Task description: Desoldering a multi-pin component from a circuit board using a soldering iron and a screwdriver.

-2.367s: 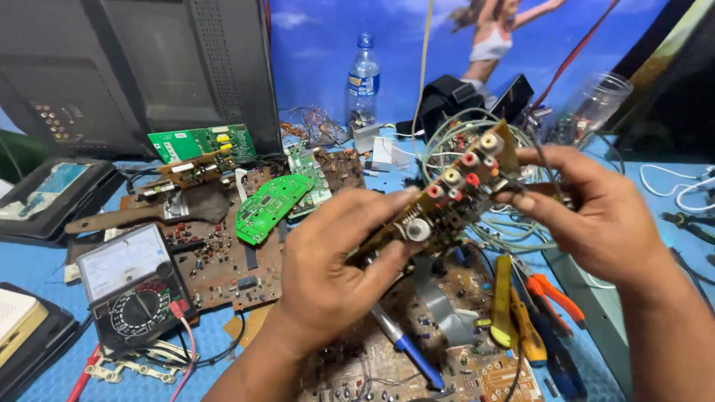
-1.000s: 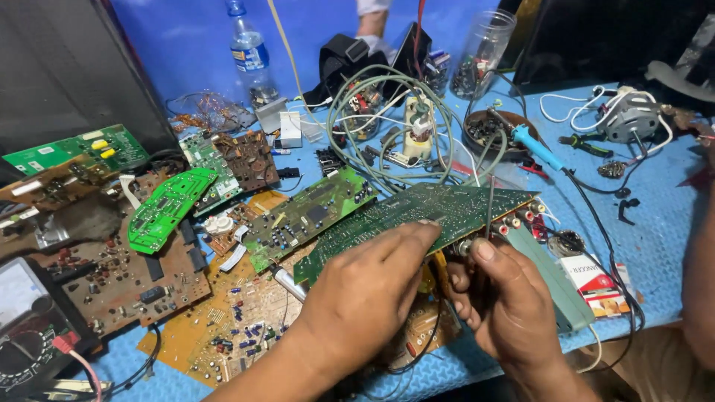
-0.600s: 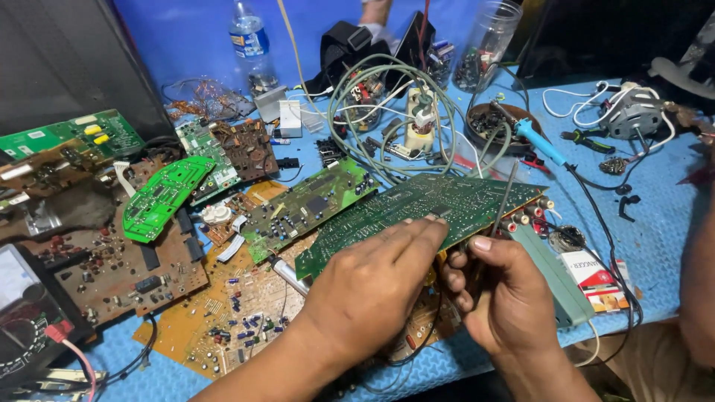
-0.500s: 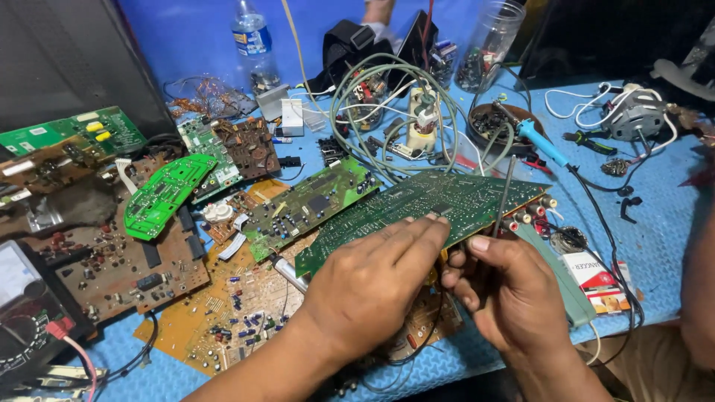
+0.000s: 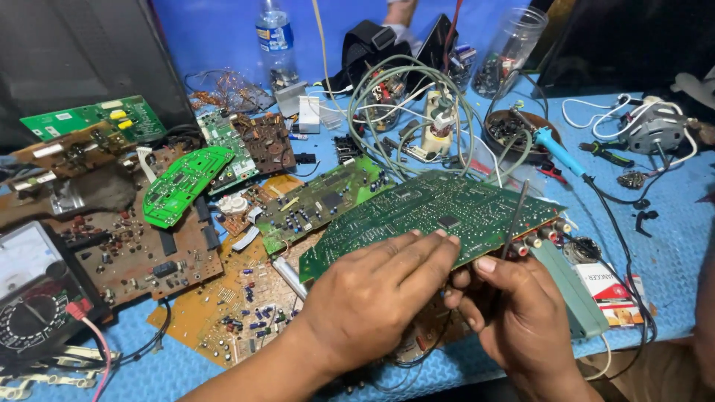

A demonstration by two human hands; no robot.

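My left hand (image 5: pixel 376 292) grips the near edge of a large green circuit board (image 5: pixel 439 212), fingers spread over its solder side. The board is held tilted above the blue table (image 5: pixel 674 246), with round jacks along its right end. My right hand (image 5: pixel 521 316) sits just under the board's near right part and pinches a thin dark rod-like tool (image 5: pixel 514 216) that rises in front of the board. What the tool's tip touches I cannot tell.
Many bare circuit boards lie at left, among them a curved bright green one (image 5: pixel 182 182) and a brown one (image 5: pixel 141 249). An analogue meter (image 5: pixel 33 294) is at far left. A wire coil (image 5: pixel 417 112), bottle (image 5: pixel 274 41), glass jar (image 5: pixel 506 52) and blue-handled soldering iron (image 5: pixel 558 152) stand behind.
Earlier I held a small brown board with jacks up in both hands. Now my hands are low on the big green board, which has barely shifted over the last second.
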